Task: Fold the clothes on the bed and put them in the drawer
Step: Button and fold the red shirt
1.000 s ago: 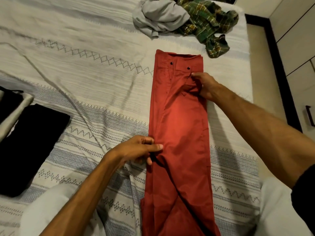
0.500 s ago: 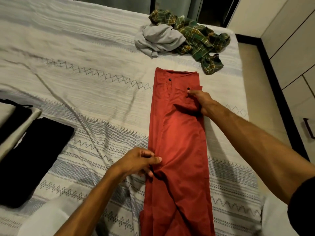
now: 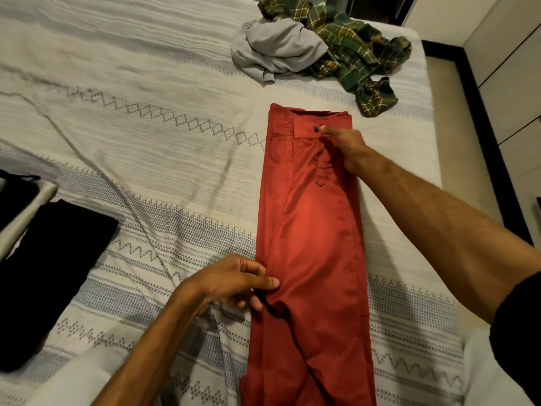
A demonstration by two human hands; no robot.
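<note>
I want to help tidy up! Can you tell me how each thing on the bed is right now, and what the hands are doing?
Red trousers: laid flat lengthwise, legs together.
Left hand: pinches the trousers' left edge.
Right hand: grips cloth by the waistband button.
Grey garment: crumpled, unfolded.
Green plaid shirt: crumpled, unfolded.
Black garment: folded flat.
Bedspread: wrinkled.

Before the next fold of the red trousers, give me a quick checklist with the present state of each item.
1. Red trousers laid lengthwise, legs stacked: ok.
2. Right hand on the waistband by the button: ok.
3. Left hand pinching the left edge: ok.
4. Fabric smooth: not ok, creased near the left hand.
5. Hems aligned: cannot tell, out of view.
6. Bed bare beside the trousers: ok.
</note>
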